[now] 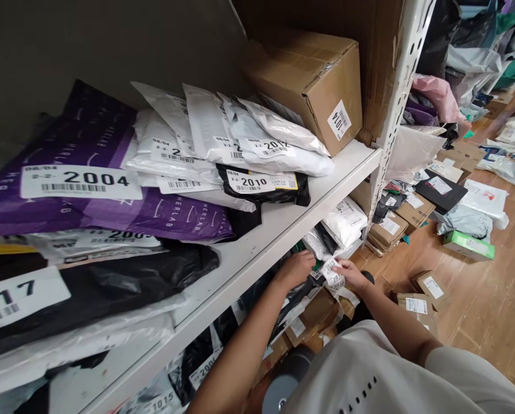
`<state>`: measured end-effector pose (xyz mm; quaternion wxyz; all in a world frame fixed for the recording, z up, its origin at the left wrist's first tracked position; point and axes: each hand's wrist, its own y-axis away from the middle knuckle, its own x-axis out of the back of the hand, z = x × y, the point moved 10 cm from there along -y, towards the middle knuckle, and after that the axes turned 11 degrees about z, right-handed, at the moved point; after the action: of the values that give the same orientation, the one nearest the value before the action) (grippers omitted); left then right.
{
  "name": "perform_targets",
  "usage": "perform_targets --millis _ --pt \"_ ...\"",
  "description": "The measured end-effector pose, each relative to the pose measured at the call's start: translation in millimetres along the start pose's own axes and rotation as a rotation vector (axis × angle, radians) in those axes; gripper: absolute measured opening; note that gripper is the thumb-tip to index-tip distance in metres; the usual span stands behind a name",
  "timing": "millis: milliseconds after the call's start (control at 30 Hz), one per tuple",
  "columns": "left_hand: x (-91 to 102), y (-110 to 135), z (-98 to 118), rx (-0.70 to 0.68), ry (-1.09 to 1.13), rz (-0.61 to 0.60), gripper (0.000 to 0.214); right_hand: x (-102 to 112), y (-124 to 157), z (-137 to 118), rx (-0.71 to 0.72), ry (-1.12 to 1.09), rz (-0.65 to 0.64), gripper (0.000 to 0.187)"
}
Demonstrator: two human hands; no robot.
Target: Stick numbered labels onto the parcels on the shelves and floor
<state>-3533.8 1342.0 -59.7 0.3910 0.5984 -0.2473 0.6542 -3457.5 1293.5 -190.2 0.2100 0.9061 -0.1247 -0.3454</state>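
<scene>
My right hand (352, 276) pinches a strip of white printed labels (333, 272) near the shelf's front edge. The strip's lower end hangs down below the fingers. Just left of it, my left hand (298, 269) has its fingers curled together at a lower-shelf parcel with some green showing; what they grip, if anything, is hidden. Behind both hands, white plastic parcels (345, 222) lie on the lower shelf. On the shelf above are a purple mailer (180, 215) labelled 2004, a black parcel (303, 187) labelled 2010 and several white mailers (154, 129).
A cardboard box (292, 63) labelled 1014 stands at the shelf's far end, beside the white perforated post (398, 98). Small boxes (430, 287), a green box (468, 246) and many parcels lie on the wooden floor (490, 310). A grey rounded object (287, 379) is below my arms.
</scene>
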Motion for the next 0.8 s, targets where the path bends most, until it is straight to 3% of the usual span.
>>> perform_targets --millis 200,333,433,633,800 --pt "-0.7 -6.9 -15.9 0.091 -0.011 -0.056 0.034 -23.2 11.2 14.6 0.035 0.085 -0.045 0.038" --pt "-1.0 -13.8 -24.9 0.171 -0.015 -0.080 0.038 -33.3 7.6 25.0 0.059 0.087 -0.015 0.046" --pt "-2.1 -16.1 -29.9 0.207 0.022 -0.108 0.048 -29.1 -3.3 33.8 0.075 0.119 0.079 0.051" --pt "-8.2 -24.0 -45.6 0.368 0.069 -0.156 0.030 -13.1 -38.7 19.4 0.232 0.186 0.305 0.048" --pt "-18.7 -25.9 -52.7 0.476 0.043 -0.204 0.025 -9.8 -49.5 10.7 0.321 0.221 0.361 0.062"
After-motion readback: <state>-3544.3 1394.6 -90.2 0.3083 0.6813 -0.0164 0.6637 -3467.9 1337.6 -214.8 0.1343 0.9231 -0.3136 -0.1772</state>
